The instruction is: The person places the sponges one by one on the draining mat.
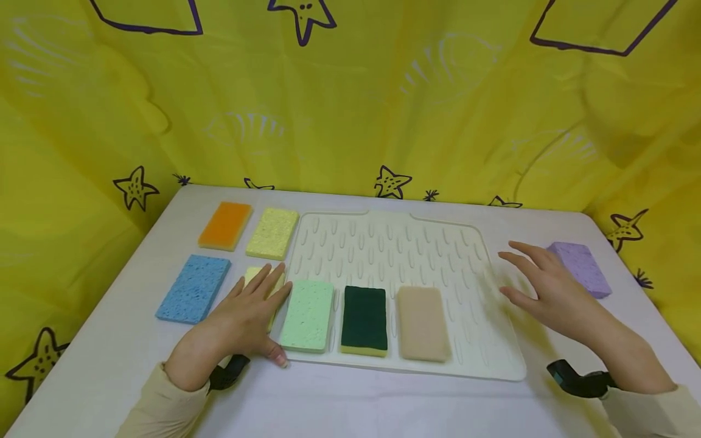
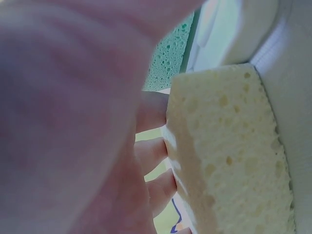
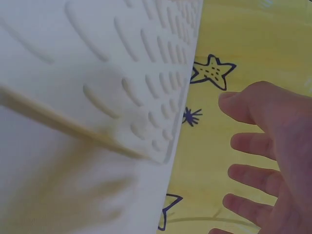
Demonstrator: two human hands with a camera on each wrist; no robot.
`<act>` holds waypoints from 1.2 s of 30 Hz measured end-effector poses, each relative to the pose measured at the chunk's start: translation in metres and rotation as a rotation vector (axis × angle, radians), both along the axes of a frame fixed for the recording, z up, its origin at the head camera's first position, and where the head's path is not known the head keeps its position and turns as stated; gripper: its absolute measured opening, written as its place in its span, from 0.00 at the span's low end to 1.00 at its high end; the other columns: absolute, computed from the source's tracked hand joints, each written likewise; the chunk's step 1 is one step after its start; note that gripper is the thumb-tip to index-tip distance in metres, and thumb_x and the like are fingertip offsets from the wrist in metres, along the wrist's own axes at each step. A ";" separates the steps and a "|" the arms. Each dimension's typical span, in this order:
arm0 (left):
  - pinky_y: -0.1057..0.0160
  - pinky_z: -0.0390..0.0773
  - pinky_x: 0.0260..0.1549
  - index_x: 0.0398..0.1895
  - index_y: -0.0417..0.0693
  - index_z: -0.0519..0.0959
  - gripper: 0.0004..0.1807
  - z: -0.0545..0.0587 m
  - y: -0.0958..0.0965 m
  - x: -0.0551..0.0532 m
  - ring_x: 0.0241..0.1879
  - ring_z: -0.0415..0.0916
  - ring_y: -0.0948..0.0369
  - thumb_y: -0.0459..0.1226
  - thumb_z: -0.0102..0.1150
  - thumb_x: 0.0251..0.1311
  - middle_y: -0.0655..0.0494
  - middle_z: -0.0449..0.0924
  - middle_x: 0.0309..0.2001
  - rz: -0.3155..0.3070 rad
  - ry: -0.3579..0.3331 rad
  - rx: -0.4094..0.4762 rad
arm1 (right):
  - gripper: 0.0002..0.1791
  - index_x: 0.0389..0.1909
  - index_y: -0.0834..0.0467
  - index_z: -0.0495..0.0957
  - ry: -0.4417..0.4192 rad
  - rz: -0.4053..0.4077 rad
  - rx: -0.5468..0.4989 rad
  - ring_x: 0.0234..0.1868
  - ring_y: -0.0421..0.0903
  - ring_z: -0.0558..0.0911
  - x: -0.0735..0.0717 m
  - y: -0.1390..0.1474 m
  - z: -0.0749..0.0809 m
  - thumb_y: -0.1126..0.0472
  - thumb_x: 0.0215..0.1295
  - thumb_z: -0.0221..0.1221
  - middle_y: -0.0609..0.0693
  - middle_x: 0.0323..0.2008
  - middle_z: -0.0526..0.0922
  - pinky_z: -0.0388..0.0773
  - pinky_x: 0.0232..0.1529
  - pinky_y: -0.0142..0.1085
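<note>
The pale yellow sponge lies at left of centre in the frame, by the left edge of the ridged drying mat; the hand hides whether it overlaps the rim. The left hand rests over it with fingers spread, and the left wrist view shows fingertips touching its side. That grip looks loose rather than clamped, the thumb standing off toward the mat's lower left corner.

Just right of it, in the lower middle, the mint green sponge, the dark green-topped scouring sponge and the beige sponge form a row on the mat. A careless sideways push with the left fingers could knock the mint green one and skew that row. Pressing on light foam without the thumb opposing could also let the pale yellow sponge slip or catch on the rim.

At right, the right hand holds nothing, fingers apart, near the purple sponge on the counter; lowering it carelessly could nudge that sponge or the mat's right edge.
</note>
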State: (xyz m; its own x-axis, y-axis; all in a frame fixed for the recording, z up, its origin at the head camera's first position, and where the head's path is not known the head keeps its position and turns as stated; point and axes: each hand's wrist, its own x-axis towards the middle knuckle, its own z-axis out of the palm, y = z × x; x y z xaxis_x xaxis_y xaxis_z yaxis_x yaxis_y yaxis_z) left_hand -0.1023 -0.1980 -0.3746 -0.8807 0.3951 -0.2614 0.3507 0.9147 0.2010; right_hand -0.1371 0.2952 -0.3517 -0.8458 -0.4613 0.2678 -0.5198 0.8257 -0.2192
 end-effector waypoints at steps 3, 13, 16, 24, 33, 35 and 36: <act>0.31 0.45 0.71 0.77 0.43 0.57 0.73 0.000 0.001 -0.001 0.79 0.37 0.40 0.69 0.74 0.23 0.42 0.38 0.81 -0.003 0.004 -0.003 | 0.33 0.63 0.61 0.70 -0.008 -0.028 0.013 0.63 0.73 0.64 -0.002 0.005 -0.001 0.62 0.56 0.70 0.69 0.67 0.65 0.63 0.55 0.70; 0.31 0.44 0.71 0.77 0.43 0.57 0.74 -0.001 0.000 0.000 0.79 0.37 0.40 0.70 0.73 0.22 0.42 0.38 0.81 0.000 0.003 0.000 | 0.35 0.65 0.65 0.67 -0.051 -0.090 0.026 0.63 0.78 0.61 -0.013 0.018 -0.005 0.61 0.58 0.69 0.73 0.68 0.61 0.55 0.61 0.73; 0.31 0.44 0.71 0.77 0.43 0.57 0.74 -0.001 0.000 0.000 0.79 0.36 0.40 0.69 0.74 0.22 0.43 0.38 0.81 0.000 0.003 -0.002 | 0.35 0.66 0.65 0.66 -0.078 -0.118 0.035 0.64 0.78 0.60 -0.013 0.021 -0.004 0.60 0.59 0.68 0.74 0.68 0.60 0.56 0.60 0.73; 0.31 0.44 0.72 0.77 0.43 0.57 0.74 -0.002 0.002 -0.002 0.79 0.36 0.41 0.70 0.73 0.23 0.43 0.38 0.81 -0.002 -0.003 -0.007 | 0.37 0.67 0.66 0.64 -0.091 -0.147 0.042 0.63 0.80 0.59 -0.014 0.034 -0.010 0.59 0.60 0.68 0.76 0.68 0.58 0.57 0.58 0.74; 0.31 0.44 0.72 0.77 0.43 0.57 0.74 -0.002 0.000 -0.002 0.79 0.36 0.41 0.70 0.73 0.22 0.43 0.38 0.81 0.007 -0.006 -0.005 | 0.37 0.64 0.67 0.65 -0.026 -0.136 0.062 0.59 0.79 0.62 -0.021 0.047 -0.013 0.61 0.56 0.70 0.79 0.65 0.60 0.59 0.54 0.71; 0.31 0.44 0.71 0.77 0.43 0.57 0.74 -0.003 0.000 -0.002 0.79 0.36 0.40 0.71 0.73 0.22 0.43 0.38 0.81 0.007 -0.008 -0.003 | 0.38 0.64 0.68 0.64 -0.039 -0.151 0.071 0.59 0.80 0.60 -0.022 0.049 -0.012 0.61 0.56 0.70 0.79 0.64 0.59 0.57 0.54 0.72; 0.31 0.44 0.71 0.77 0.43 0.57 0.74 -0.002 0.000 -0.002 0.79 0.36 0.40 0.70 0.73 0.22 0.43 0.38 0.81 0.007 -0.007 -0.002 | 0.38 0.64 0.68 0.64 -0.051 -0.162 0.080 0.59 0.81 0.60 -0.023 0.051 -0.012 0.60 0.56 0.69 0.80 0.65 0.59 0.57 0.53 0.73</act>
